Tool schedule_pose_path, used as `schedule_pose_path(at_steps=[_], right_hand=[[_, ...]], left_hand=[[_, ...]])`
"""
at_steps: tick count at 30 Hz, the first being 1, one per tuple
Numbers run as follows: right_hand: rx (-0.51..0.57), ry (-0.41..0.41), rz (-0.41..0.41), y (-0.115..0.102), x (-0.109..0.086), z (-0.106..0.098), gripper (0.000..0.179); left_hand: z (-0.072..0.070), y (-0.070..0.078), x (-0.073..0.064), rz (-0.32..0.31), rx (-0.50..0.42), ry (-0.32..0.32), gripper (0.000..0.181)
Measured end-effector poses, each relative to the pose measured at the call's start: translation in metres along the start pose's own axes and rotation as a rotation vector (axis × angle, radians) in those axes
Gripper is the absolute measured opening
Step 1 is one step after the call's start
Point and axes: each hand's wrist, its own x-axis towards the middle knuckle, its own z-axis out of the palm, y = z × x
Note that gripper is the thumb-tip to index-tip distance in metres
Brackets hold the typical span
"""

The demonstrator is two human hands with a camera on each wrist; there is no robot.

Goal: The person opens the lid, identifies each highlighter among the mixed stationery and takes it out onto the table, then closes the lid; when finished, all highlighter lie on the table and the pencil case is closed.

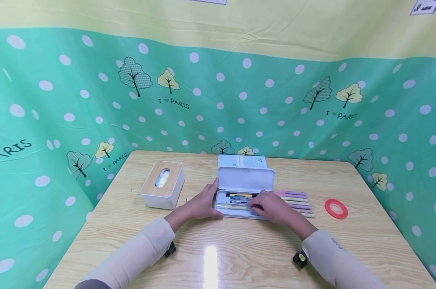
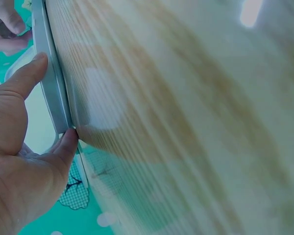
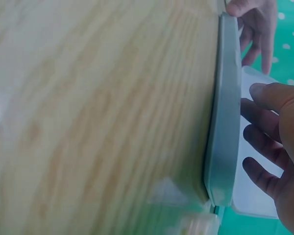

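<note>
A white pencil case [image 1: 239, 214] lies on the table with its lid [image 1: 246, 179] raised, and several pens [image 1: 236, 202] are inside. My left hand [image 1: 202, 203] holds the case's left end. In the left wrist view its thumb presses the front rim and a finger is at the corner. My right hand [image 1: 272, 206] is over the right part of the case, fingertips lowered toward the pens. In the right wrist view its fingers are loosely bent and apart, and no pen shows between them. Several pastel pens [image 1: 297, 202] lie right of the case.
A tissue box [image 1: 162, 184] with a wooden top stands at the left. A red tape roll [image 1: 336, 208] lies at the right. Behind the lid is a light-blue printed item [image 1: 241, 161]. A patterned curtain [image 1: 218, 92] borders the table [image 1: 261, 257].
</note>
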Motion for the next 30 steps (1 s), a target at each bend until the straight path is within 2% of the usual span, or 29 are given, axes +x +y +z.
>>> schedule_pose_path(at_steps=[6, 12, 30], right_hand=[[-0.016, 0.000, 0.025, -0.005, 0.002, 0.004, 0.019], [-0.039, 0.027, 0.010, -0.008, 0.005, 0.006, 0.017], [-0.110, 0.000, -0.031, -0.015, 0.012, 0.008, 0.011]], left_hand=[[0.000, 0.001, 0.000, 0.003, -0.004, -0.007, 0.135], [-0.001, 0.001, -0.002, -0.007, 0.002, -0.004, 0.135], [-0.001, 0.001, -0.001, 0.001, -0.013, 0.000, 0.135]])
